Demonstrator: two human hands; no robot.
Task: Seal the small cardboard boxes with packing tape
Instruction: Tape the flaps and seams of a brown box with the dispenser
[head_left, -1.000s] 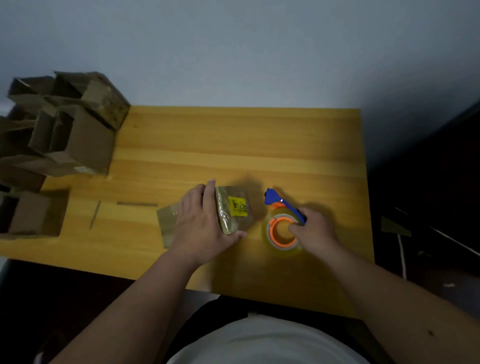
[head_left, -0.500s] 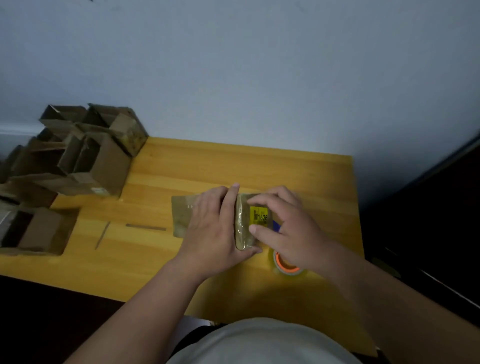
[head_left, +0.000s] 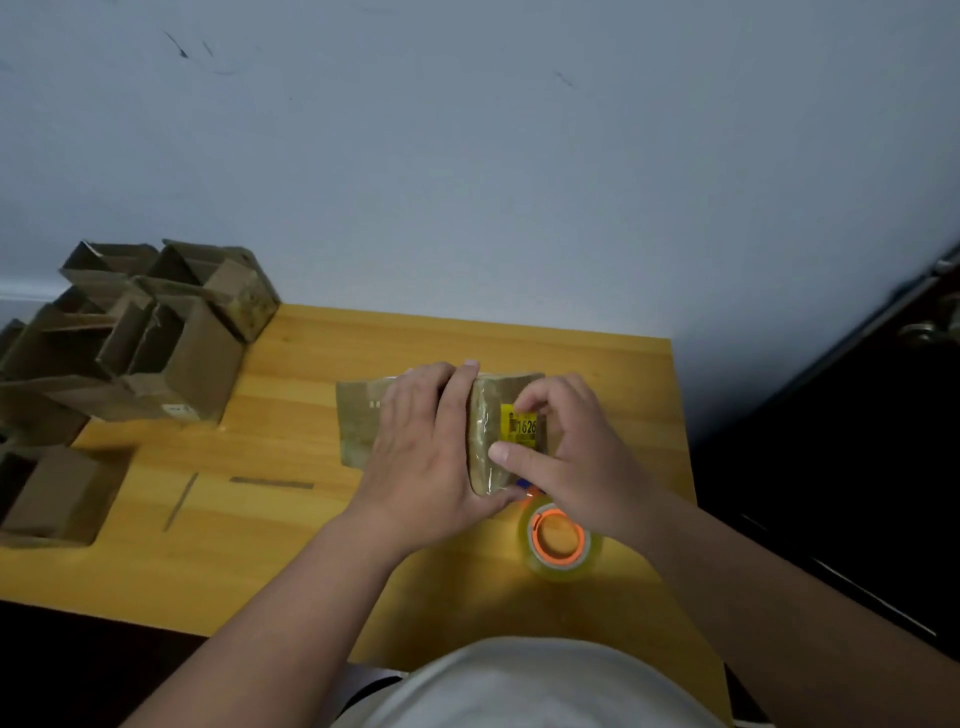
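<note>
A small cardboard box lies on its side in the middle of the wooden table. Its right end is glossy with clear tape and carries a yellow label. My left hand grips the box from above, fingers over the top and thumb at the near edge. My right hand holds the right end, with forefinger and thumb bracketing the label. The tape roll, clear with an orange core, lies flat just near of the box. A bit of its blue dispenser shows under my right thumb.
A pile of open cardboard boxes fills the table's far left corner. Another open box lies at the left edge. Two thin strips lie left of my left wrist. A dark door stands past the table's right edge.
My right hand left the tape roll and went to the box's labelled end. The left hand kept hold of the box. The camera tilted up.
</note>
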